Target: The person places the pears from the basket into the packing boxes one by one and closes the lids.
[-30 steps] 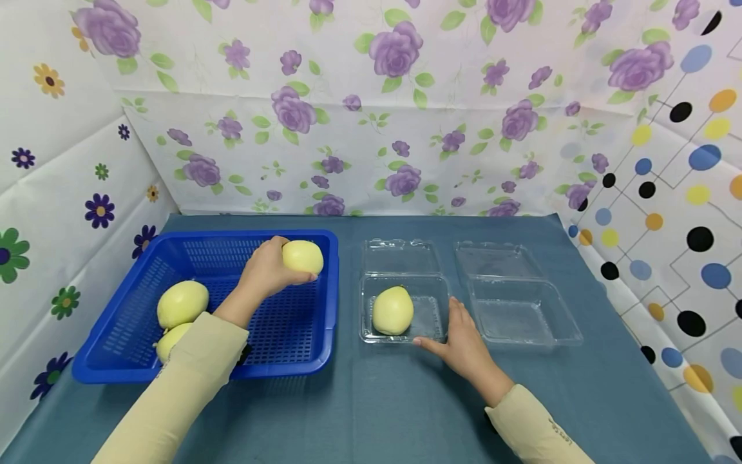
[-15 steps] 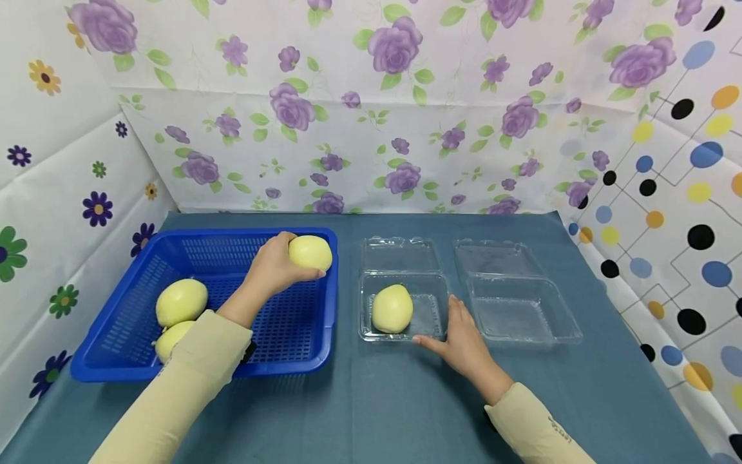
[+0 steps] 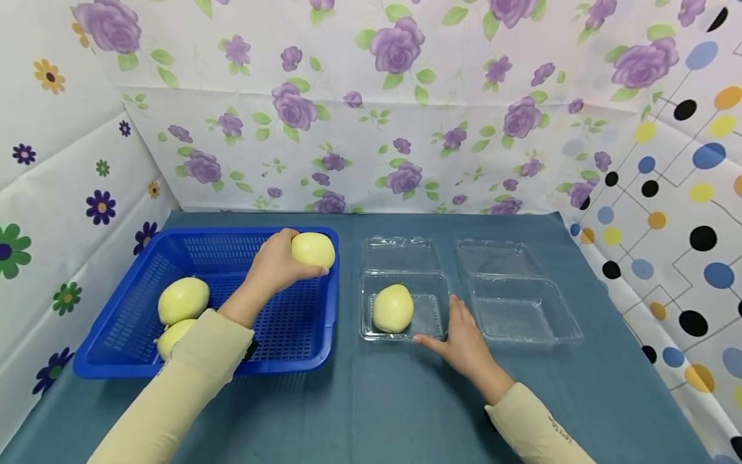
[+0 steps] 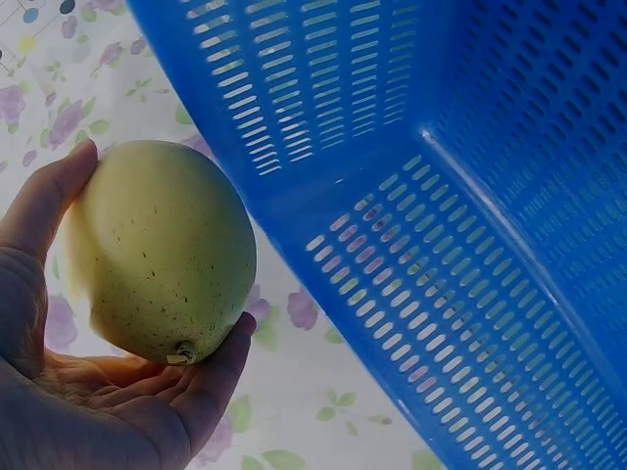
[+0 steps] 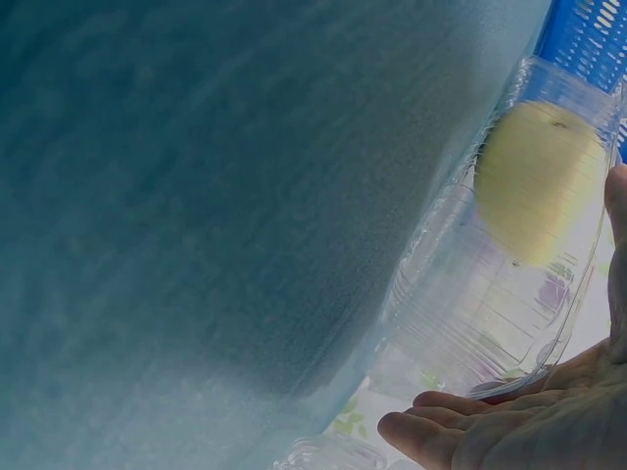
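My left hand [image 3: 275,261] grips a pale yellow melon [image 3: 313,251] above the back right part of the blue basket [image 3: 203,372]. In the left wrist view, thumb and fingers curve round the melon [image 4: 167,250], whose stem stub faces down. My right hand [image 3: 464,340] rests at the front right corner of a clear plastic clamshell box [image 3: 429,316]. Its fingers lie straight along the box's right side, and its thumb reaches the front rim. Inside that box, towards the left, sits another melon [image 3: 393,309]; the right wrist view shows it through the clear wall.
Two more melons lie at the left in the basket, an upper melon [image 3: 183,301] and a lower melon [image 3: 174,338] partly behind the left sleeve. A second clear clamshell box [image 3: 516,316], lid folded back, stands to the right. Patterned cloth walls [image 3: 359,148] enclose the blue-grey table [image 3: 371,406].
My left hand has carried its melon slightly right and towards the back, nearer the basket's right rim. The right hand and both boxes have stayed in place.
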Action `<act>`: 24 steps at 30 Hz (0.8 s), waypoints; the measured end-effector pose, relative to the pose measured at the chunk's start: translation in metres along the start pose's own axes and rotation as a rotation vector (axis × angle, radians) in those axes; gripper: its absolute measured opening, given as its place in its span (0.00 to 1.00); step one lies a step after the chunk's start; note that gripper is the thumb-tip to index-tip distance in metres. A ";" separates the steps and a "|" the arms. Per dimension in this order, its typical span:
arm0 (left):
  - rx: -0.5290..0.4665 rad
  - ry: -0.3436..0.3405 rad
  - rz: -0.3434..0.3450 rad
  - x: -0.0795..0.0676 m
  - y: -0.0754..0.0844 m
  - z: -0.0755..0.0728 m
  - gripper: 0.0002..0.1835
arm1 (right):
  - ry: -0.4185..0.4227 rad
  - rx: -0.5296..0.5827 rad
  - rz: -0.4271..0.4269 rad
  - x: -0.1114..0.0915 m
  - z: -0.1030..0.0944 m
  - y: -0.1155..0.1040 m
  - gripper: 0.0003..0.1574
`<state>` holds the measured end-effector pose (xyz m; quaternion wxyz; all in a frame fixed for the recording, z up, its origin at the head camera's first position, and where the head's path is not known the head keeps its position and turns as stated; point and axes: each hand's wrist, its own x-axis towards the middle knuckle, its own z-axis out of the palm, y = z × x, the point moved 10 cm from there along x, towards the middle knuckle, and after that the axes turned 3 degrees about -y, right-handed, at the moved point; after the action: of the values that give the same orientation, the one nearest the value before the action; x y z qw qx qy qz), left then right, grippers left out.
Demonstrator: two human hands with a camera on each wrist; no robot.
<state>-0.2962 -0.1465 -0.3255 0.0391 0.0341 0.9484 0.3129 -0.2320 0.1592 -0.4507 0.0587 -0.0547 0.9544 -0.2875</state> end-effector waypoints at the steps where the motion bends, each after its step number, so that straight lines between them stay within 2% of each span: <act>1: -0.001 0.004 0.000 -0.001 0.000 0.000 0.47 | -0.001 -0.001 0.000 0.000 0.000 0.000 0.72; 8: -0.012 0.037 0.019 -0.006 0.010 -0.005 0.45 | -0.009 -0.001 0.004 0.000 0.001 0.001 0.72; 24: -0.054 0.016 0.010 -0.020 0.028 0.002 0.44 | -0.016 -0.003 0.011 0.000 0.001 0.000 0.72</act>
<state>-0.2747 -0.1246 -0.3090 0.0307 0.0353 0.9396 0.3391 -0.2321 0.1588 -0.4518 0.0676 -0.0518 0.9546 -0.2854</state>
